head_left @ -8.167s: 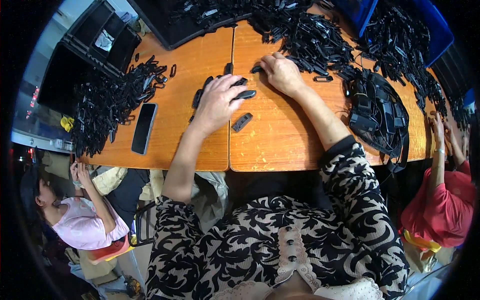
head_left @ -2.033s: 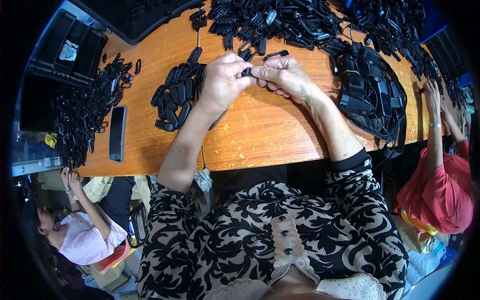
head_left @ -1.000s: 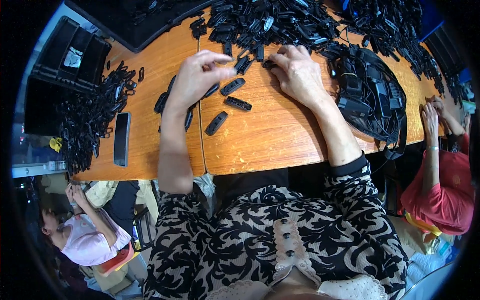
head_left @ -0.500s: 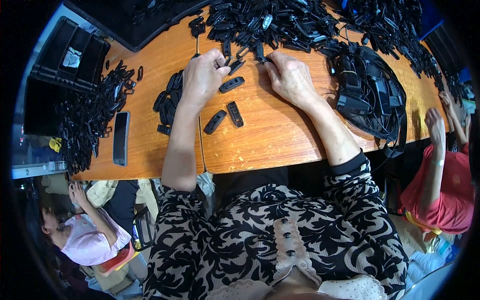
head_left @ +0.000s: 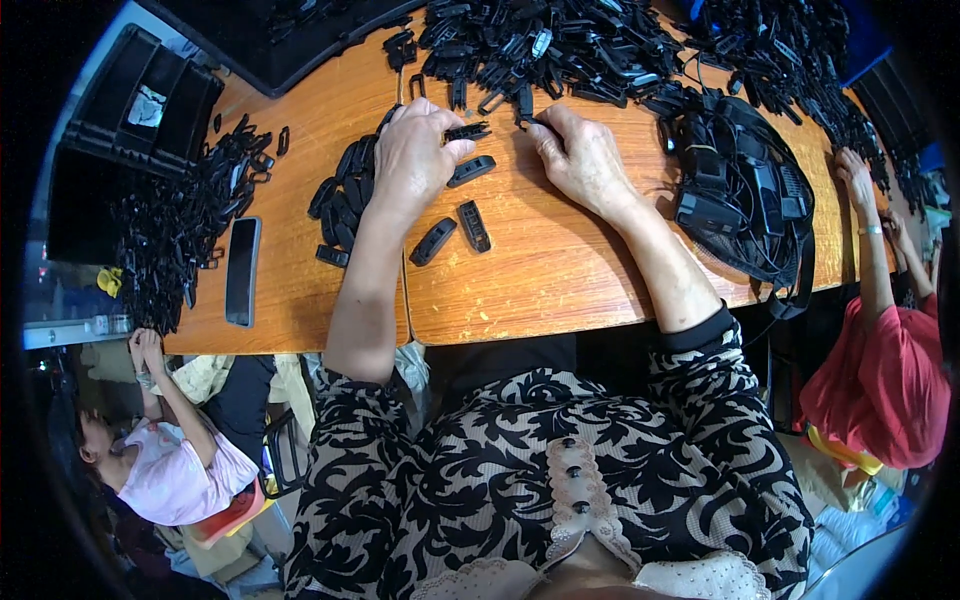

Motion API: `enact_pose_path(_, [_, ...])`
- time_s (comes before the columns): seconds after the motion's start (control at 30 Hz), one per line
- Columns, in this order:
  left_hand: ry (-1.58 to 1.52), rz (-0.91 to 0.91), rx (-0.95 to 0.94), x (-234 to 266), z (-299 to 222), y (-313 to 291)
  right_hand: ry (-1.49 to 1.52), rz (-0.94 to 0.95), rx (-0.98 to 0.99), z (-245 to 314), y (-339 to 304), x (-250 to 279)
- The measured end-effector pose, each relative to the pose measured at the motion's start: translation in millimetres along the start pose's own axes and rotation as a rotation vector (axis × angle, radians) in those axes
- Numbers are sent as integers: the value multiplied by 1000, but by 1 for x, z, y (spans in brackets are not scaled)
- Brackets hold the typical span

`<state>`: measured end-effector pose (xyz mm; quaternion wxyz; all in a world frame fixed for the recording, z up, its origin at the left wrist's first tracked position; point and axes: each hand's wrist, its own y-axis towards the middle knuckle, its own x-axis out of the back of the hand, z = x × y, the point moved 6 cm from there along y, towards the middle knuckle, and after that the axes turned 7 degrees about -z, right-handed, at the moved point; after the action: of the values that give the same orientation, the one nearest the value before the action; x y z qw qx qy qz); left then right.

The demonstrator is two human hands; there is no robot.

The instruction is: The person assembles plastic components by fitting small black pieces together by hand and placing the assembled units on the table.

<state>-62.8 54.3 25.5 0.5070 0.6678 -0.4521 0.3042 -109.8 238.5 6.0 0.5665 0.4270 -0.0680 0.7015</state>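
Note:
My left hand [head_left: 413, 155] is curled, with a slim black plastic piece [head_left: 467, 131] between its thumb and fingertips. To its right, my right hand [head_left: 583, 158] pinches the near end of a small black plastic part [head_left: 525, 105] at the edge of the big pile; its fingertips partly cover the part. Just below my left hand lies a black oblong clip-like piece [head_left: 471, 171]. Two similar pieces, one tilted [head_left: 433, 242] and one nearly upright [head_left: 474, 226], rest closer to me. A cluster of black oblong pieces [head_left: 342, 205] sits left of my left wrist, partly hidden by it.
A large pile of black plastic parts [head_left: 545, 50] covers the far side of the wooden table [head_left: 540, 285]. Another heap [head_left: 190, 215] and a phone [head_left: 241, 272] lie left. A black mesh bag with cables [head_left: 745, 195] stands right. Co-workers sit at both sides.
My left hand has shifted slightly right, and the slim piece at its fingertips now lies more level. My right hand is nearly still. The co-worker at right has reached farther forward.

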Motion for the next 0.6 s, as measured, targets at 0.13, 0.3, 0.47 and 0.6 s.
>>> enact_pose_path(0.13, [-379, -17, 145, 0, 7, 3, 278, -39, -78, -1, -2, -1])
enact_pose_path(0.3, [-998, 150, 341, -3, -2, 2, 436, -7, -108, 2, -2, -1])
enact_pose_path(0.47, [-942, 306, 383, -10, -8, -4, 481, 54, -97, 6, -5, -8])
enact_pose_path(0.6, [-872, 262, 203, -14, -8, -5, 456, 139, -139, 2, -6, -16])
